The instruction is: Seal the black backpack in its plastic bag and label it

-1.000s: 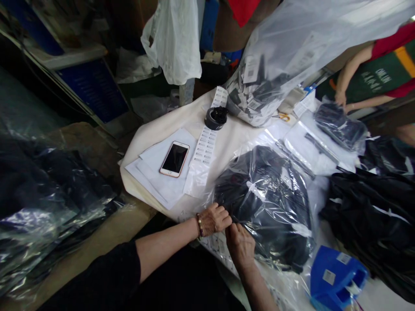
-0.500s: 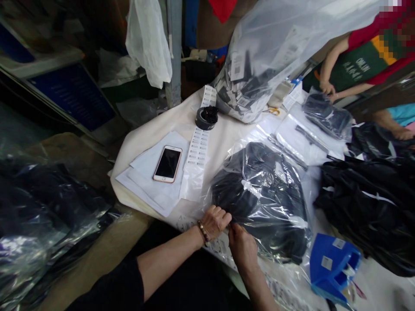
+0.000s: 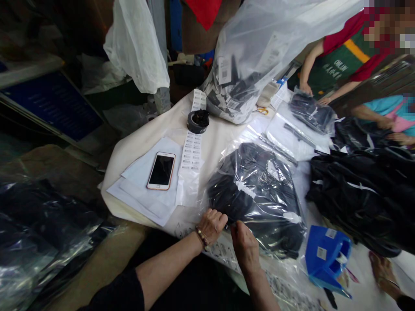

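Note:
A clear plastic bag (image 3: pixel 259 203) with folded black fabric inside lies on the table in front of me. My left hand (image 3: pixel 212 226), with a beaded bracelet on its wrist, is closed on the bag's near edge. Close beside it, my right hand (image 3: pixel 245 245) is a fist pinching the same edge. Between the two, a short stretch of dark edge shows. What exactly sits under the fingertips is hidden.
Left of the bag are a phone (image 3: pixel 161 170) on papers, a barcode label strip (image 3: pixel 192 151) and a tape roll (image 3: pixel 197 122). A blue holder (image 3: pixel 327 255) and black garments (image 3: pixel 356 185) lie right. A big label-filled bag (image 3: pixel 233 90) stands behind. Co-workers' hands (image 3: pixel 384 270) are at right.
The view has turned slightly, shifting the table leftward. My hands have moved a little apart on the bag edge. Another person's hand has appeared at the lower right.

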Available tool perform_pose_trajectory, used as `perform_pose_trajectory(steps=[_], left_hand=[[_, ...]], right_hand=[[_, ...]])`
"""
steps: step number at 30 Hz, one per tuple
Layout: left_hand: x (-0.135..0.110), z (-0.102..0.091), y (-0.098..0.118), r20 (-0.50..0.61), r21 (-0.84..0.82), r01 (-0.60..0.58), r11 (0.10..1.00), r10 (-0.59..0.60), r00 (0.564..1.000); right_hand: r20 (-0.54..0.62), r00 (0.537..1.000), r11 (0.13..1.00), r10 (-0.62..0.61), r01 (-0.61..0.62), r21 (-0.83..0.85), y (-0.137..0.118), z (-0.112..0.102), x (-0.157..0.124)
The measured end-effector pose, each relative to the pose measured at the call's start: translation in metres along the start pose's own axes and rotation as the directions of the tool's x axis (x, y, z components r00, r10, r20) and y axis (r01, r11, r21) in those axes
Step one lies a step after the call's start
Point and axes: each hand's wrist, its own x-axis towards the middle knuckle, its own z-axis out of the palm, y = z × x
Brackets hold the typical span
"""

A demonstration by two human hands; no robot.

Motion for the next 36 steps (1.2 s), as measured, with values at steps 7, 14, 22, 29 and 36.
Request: perform_pose_trajectory(steps=[7,14,22,29,36], left_hand=[[0.001,0.001,-0.005,-0.074,0.007,0.0,1.0,0.001,0.997],[0.008,0.002,-0.014,-0.14,0.014,0.052,0.999,-0.049,0.989],[0.011,-0.015,-0.013,-0.137,-0.02,0.032,0.999,-0.035,0.99],[0.025,-0.062,-0.017,-0.265,-0.138,0.108,0.985,-0.142,0.954],[0.122,-0.063,-0.054,0.368,-0.345,0.738,0.58,-0.64,0.675]], right_hand=[[0.063,0.996,0.995,0.059,-0.054,-0.08,0.015,0.001,0.017],[0.085,0.979,0.983,0.185,-0.184,-0.013,0.029,-0.006,0.028],[0.049,0.987,0.973,0.156,-0.162,0.166,0.01,-0.014,0.005],[-0.155,0.943,0.912,0.296,-0.231,0.339,0.062,-0.041,-0.008],[0.351,0.394,0.186,0.849,-0.846,0.499,0.199,-0.049,-0.003]])
